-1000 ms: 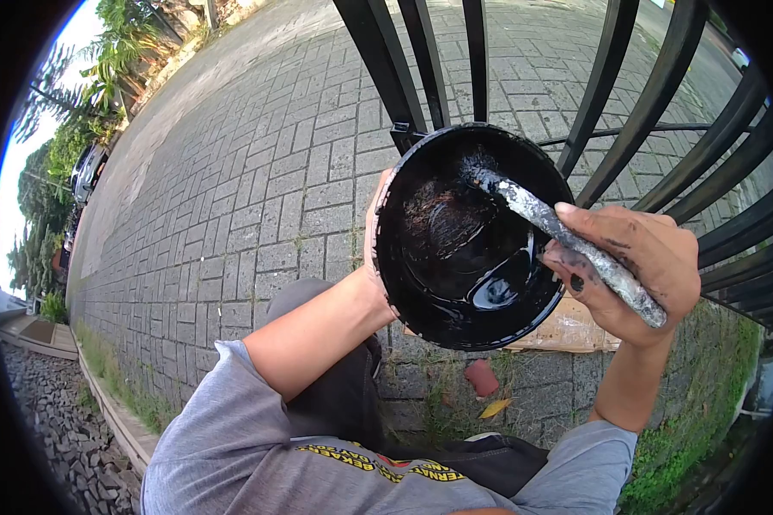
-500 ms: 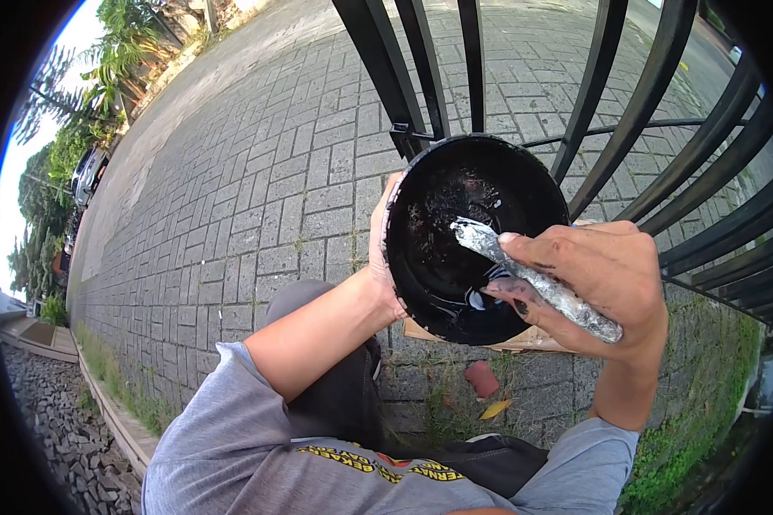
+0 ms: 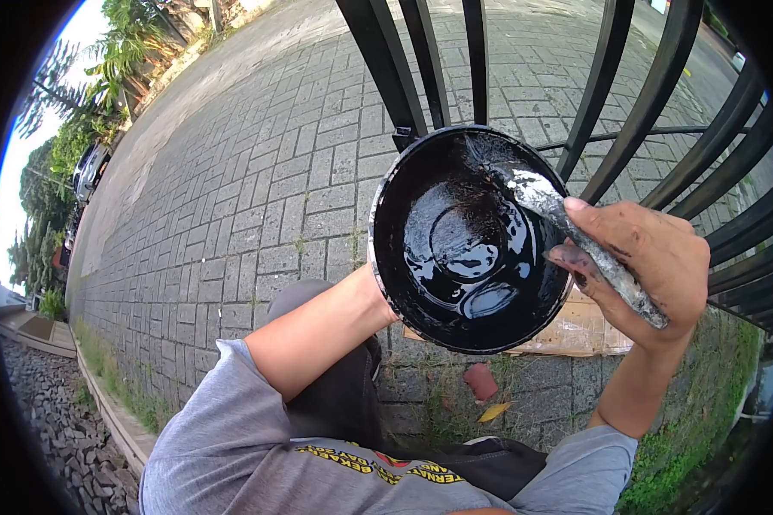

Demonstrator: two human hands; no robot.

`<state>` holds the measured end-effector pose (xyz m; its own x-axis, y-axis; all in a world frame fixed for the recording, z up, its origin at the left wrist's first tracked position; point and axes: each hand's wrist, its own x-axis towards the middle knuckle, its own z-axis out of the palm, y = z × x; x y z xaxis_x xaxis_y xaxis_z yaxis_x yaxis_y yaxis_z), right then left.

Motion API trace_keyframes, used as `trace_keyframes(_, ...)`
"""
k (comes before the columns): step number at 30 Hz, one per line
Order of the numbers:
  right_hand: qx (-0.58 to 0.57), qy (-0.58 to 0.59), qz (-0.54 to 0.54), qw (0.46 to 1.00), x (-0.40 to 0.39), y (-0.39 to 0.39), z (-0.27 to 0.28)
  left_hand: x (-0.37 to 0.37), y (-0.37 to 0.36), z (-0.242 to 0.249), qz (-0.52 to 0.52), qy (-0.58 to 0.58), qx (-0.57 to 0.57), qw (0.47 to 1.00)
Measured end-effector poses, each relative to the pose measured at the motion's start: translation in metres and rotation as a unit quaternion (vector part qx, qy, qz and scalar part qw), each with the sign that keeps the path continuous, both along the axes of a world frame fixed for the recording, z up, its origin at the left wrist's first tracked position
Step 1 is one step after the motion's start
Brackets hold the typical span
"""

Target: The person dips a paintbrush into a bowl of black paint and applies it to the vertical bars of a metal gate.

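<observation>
A round black paint bucket [image 3: 397,225] is tilted so that its inside faces me, with glossy black paint [image 3: 477,257] pooled at the bottom. My left hand [image 3: 376,294] is closed on the bucket's left side; most of its fingers are hidden behind the wall. In my right hand [image 3: 653,257], thumb and fingers grip a paintbrush [image 3: 614,273] by its paint-caked, whitish-grey handle. The brush end lies against the upper right inner wall, near the rim. Black paint smears the right fingers.
A black metal bar fence [image 3: 593,94] rises just beyond the bucket and curves to the right. Flattened cardboard [image 3: 588,330] lies on the paving [image 3: 318,172] beneath. Near my feet are a reddish fragment [image 3: 481,381] and a yellow leaf [image 3: 495,411].
My right hand has moved right with the brush, from the middle of the bucket to its upper right wall. The bucket now faces me more, showing the paint pool.
</observation>
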<state>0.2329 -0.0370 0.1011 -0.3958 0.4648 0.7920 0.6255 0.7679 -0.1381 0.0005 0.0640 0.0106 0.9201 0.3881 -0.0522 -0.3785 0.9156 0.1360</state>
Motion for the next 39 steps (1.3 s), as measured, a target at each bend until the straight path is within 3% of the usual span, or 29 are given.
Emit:
trace_keyframes(7, -0.002, 0.033, 0.002, 0.999, -0.002, 0.011, -0.009, 0.001, -0.002, 0.002, 0.018, -0.002, 0.027, 0.999)
trace_keyframes(24, -0.018, 0.105, 0.085, 0.991, -0.022, 0.014, -0.015, -0.002, -0.006, 0.008, -0.072, -0.012, -0.088, 0.994)
trace_keyframes(28, -0.028, 0.103, 0.114, 0.988, -0.029, 0.012, -0.019, 0.000, -0.022, 0.031, -0.036, 0.022, 0.005, 0.999)
trace_keyframes(33, -0.054, 0.115, 0.135, 0.983, -0.036, 0.007, -0.015, -0.007, -0.011, 0.020, -0.135, -0.060, -0.119, 0.982)
trace_keyframes(36, -0.069, 0.096, 0.121, 0.986, -0.029, 0.003, -0.008, -0.004, -0.010, 0.018, -0.095, -0.013, -0.080, 0.992)
trace_keyframes(39, -0.066, 0.133, 0.108, 0.983, -0.009, 0.002, -0.008, -0.002, -0.012, 0.013, 0.000, 0.056, 0.099, 0.994)
